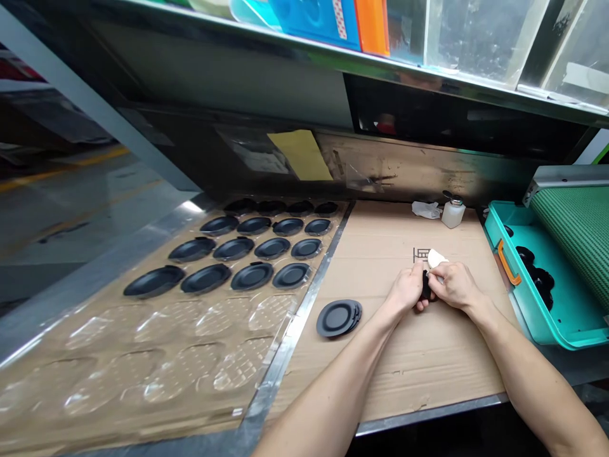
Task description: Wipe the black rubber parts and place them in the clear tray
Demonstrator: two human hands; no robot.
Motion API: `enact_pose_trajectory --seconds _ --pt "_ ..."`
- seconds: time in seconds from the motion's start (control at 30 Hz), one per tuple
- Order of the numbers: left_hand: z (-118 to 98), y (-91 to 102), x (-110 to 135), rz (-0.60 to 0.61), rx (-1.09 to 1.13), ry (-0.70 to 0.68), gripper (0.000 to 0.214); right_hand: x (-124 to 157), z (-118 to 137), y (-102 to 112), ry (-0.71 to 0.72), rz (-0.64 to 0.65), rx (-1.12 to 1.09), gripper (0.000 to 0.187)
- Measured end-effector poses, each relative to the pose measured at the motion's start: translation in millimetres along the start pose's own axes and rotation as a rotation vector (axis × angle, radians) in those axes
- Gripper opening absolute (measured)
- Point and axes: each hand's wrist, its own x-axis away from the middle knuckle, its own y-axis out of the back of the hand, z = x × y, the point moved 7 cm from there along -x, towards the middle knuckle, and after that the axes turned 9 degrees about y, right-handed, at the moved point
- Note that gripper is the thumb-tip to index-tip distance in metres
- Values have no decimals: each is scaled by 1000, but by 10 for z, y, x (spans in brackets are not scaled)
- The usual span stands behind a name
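Above the cardboard my left hand (407,289) is closed around a small black plastic part (425,285), seen nearly edge-on. My right hand (455,285) is pressed up against the same part, its fingers closed on a white wiping cloth (435,258) that sticks out above them. The fingertips and much of the part are hidden. To the left of my left forearm, a short stack of round black lids (337,318) lies on the cardboard.
A clear plastic tray (190,343) holds rows of black lids in its far pockets; the near pockets hold none. At the back stand a pump bottle (453,212) and a crumpled white cloth (425,209). A teal bin (537,320) with black parts sits right, beside a green conveyor belt (575,222).
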Motion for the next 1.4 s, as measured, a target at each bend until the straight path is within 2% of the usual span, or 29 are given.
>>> enact_pose_trajectory --seconds 0.17,0.33,0.5,0.63,0.7,0.8,0.87,0.93,1.03,1.17,1.27,1.33,1.4 --pt "-13 -21 29 -11 -36 -3 76 -11 19 55 2 -40 14 25" --pt "-40 -50 63 5 -75 -7 78 -2 -19 43 -25 44 4 27" --pt "-53 -64 97 15 -74 -17 75 4 0 110 -4 -9 -14 25" --pt "-35 -73 85 21 -54 2 73 17 -16 98 -66 71 -2 29" --pt "-29 -44 60 29 68 34 69 28 -32 118 -82 97 12 29" --pt "-7 45 29 75 411 170 59 65 -129 237 -119 62 62 25" --pt "-12 94 37 139 641 274 57 117 -281 348 -215 35 149 27" --pt "-44 130 63 212 820 343 55 183 -464 429 -354 62 271 28" --pt "-93 166 99 273 964 383 53 224 -600 455 -457 91 409 31" --pt "-97 173 105 279 956 376 55 126 -423 254 -251 -36 320 41" --pt "-87 204 71 229 883 309 58 71 -322 12 -100 -9 188 40" --pt "-100 242 37 174 833 211 58 54 -343 -21 -99 -37 161 34" --pt "-126 252 6 142 821 106 55 52 -373 61 -160 -160 123 35"
